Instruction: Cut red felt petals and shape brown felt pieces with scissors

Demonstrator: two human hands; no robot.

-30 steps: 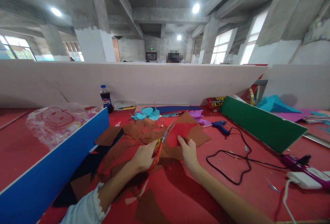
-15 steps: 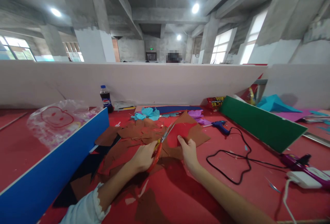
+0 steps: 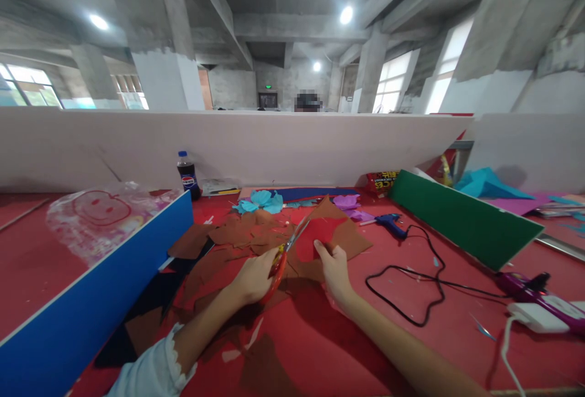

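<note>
My left hand (image 3: 256, 276) is closed round the handles of a pair of scissors (image 3: 296, 236) with orange and yellow grips. Their blades point up and away, slightly parted, at the left edge of a red piece of paper (image 3: 325, 234). My right hand (image 3: 336, 268) pinches the lower edge of this red piece, thumb on top and the other fingers mostly hidden. Brown paper (image 3: 354, 241) lies behind and beside the red piece. Many brown scraps (image 3: 247, 229) are spread on the red tabletop (image 3: 338, 348) around and under my left hand.
A blue board (image 3: 105, 275) stands at left, a green board (image 3: 461, 217) at right. A glue gun (image 3: 391, 225) trails its black cord toward a purple power strip (image 3: 525, 290). Behind are a cola bottle (image 3: 187, 176), turquoise paper petals (image 3: 265, 201) and a white partition (image 3: 274, 147). A plastic bag (image 3: 105, 214) lies left.
Both hands, the scissors and the red paper stay almost exactly where they were. At left, the top of the plastic bag has sunk slightly.
</note>
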